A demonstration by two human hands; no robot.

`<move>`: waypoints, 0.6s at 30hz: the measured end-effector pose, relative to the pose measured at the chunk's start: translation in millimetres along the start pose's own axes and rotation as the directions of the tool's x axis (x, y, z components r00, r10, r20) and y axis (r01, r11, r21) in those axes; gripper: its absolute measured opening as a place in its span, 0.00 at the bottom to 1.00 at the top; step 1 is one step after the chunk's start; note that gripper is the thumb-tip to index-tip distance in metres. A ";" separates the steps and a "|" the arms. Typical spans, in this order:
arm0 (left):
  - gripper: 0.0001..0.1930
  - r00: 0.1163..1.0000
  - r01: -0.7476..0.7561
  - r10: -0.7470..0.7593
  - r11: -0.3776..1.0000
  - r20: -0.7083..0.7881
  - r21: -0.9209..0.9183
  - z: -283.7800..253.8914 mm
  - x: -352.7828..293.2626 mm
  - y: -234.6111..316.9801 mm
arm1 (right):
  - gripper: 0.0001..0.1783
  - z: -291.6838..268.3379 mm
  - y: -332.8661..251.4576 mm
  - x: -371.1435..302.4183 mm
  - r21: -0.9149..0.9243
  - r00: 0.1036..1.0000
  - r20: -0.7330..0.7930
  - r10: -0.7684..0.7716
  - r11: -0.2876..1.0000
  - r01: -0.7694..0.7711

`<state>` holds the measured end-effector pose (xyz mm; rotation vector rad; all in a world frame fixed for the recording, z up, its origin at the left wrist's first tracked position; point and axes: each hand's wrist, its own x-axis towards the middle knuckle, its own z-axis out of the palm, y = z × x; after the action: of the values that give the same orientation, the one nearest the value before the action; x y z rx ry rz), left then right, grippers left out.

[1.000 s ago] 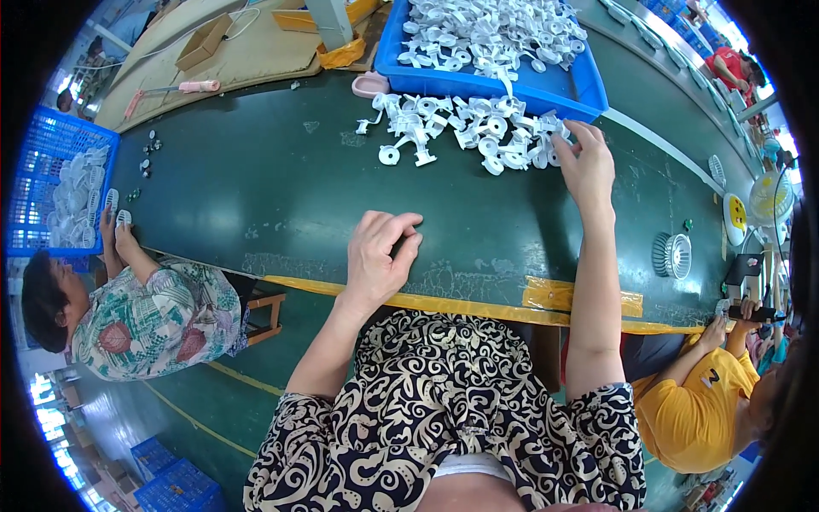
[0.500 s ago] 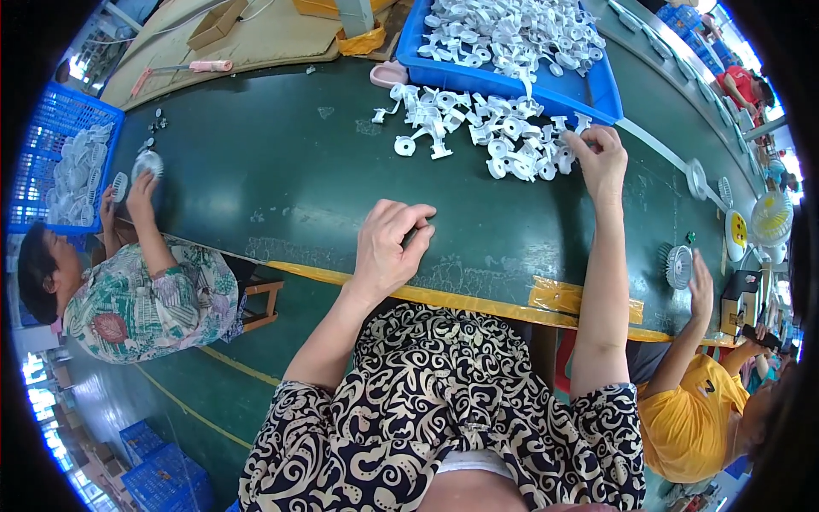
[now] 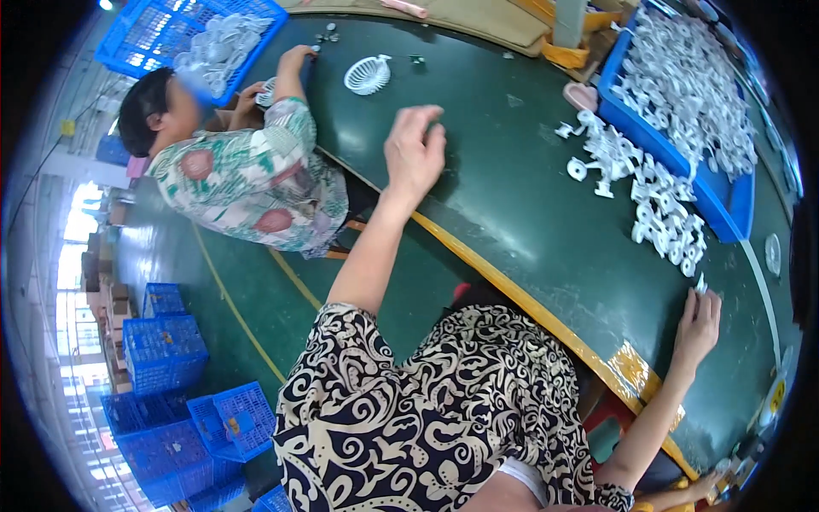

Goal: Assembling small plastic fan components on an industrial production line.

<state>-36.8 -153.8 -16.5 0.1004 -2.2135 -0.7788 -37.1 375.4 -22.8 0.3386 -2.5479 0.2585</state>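
Note:
My left hand [image 3: 415, 154] stretches out over the dark green conveyor table [image 3: 512, 196], fingers apart and holding nothing. A white round plastic grille [image 3: 368, 75] lies on the table just beyond it. My right hand [image 3: 698, 326] rests near the table's yellow front edge, fingers pinched on a small white plastic part [image 3: 701, 284]. A heap of white plastic parts [image 3: 648, 196] lies on the table between my hands, closer to the right one.
A blue tray [image 3: 725, 205] full of white parts sits behind the heap. A seated co-worker in a floral shirt [image 3: 256, 179] works at the left beside a blue crate [image 3: 171, 43]. Blue crates [image 3: 171, 375] are stacked on the floor.
The view has swung left. My left hand has reached further out toward the white grille. My right hand has drawn back from the heap to the table's near edge with a small part.

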 end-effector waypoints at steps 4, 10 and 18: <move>0.26 0.996 0.046 0.000 0.852 -0.088 0.521 -26.6 32.7 -78.8 | 0.08 7.1 0.1 -6.4 0.061 0.997 0.059 0.056 0.996 -0.059; 0.24 0.952 0.029 -0.201 0.811 0.232 0.585 -42.9 60.6 -116.4 | 0.11 1.3 -3.9 -9.0 0.154 0.978 0.088 0.188 0.968 -0.199; 0.38 0.506 0.650 -0.229 0.735 0.831 -0.193 -16.5 -2.9 57.1 | 0.13 -6.8 -5.4 -13.5 0.156 0.963 0.085 0.256 0.951 -0.267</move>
<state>-13.7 -115.0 22.2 0.1277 -2.7099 -2.0055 -21.1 374.5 -23.9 0.0684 -2.6385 0.5709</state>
